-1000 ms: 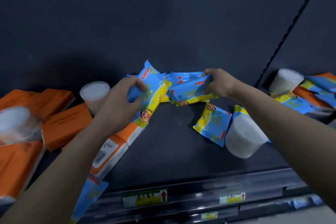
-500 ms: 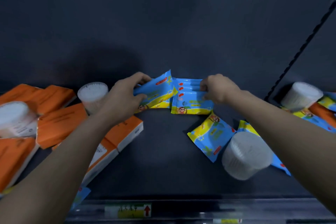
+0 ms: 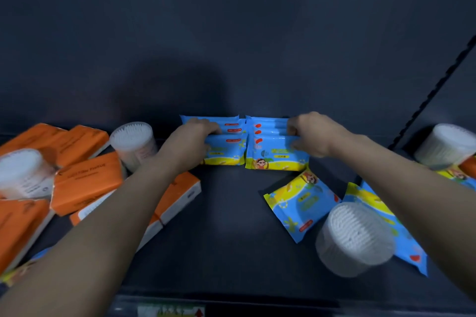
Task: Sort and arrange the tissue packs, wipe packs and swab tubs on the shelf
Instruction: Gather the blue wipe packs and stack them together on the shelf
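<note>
Two stacks of blue-and-yellow wipe packs stand side by side against the back wall of the dark shelf [image 3: 231, 234]. My left hand [image 3: 189, 145] grips the left wipe stack [image 3: 226, 147]. My right hand [image 3: 313, 134] grips the right wipe stack [image 3: 270, 152]. A loose wipe pack [image 3: 298, 206] lies flat further forward on the right. Beside it a white swab tub [image 3: 353, 239] lies tipped over another wipe pack [image 3: 401, 244]. Orange tissue packs [image 3: 87, 183] are piled at the left, with two swab tubs [image 3: 134, 143] [image 3: 23, 172] among them.
At the far right, beyond a slotted shelf upright [image 3: 435, 90], another swab tub [image 3: 445, 144] lies on wipe and tissue packs. A price-label strip [image 3: 170, 310] runs along the shelf's front edge. Bare shelf surface lies between my forearms.
Both hands have carried the wipe packs back and set them upright against the rear wall, side by side and squared up. The camera has moved closer and tilted.
</note>
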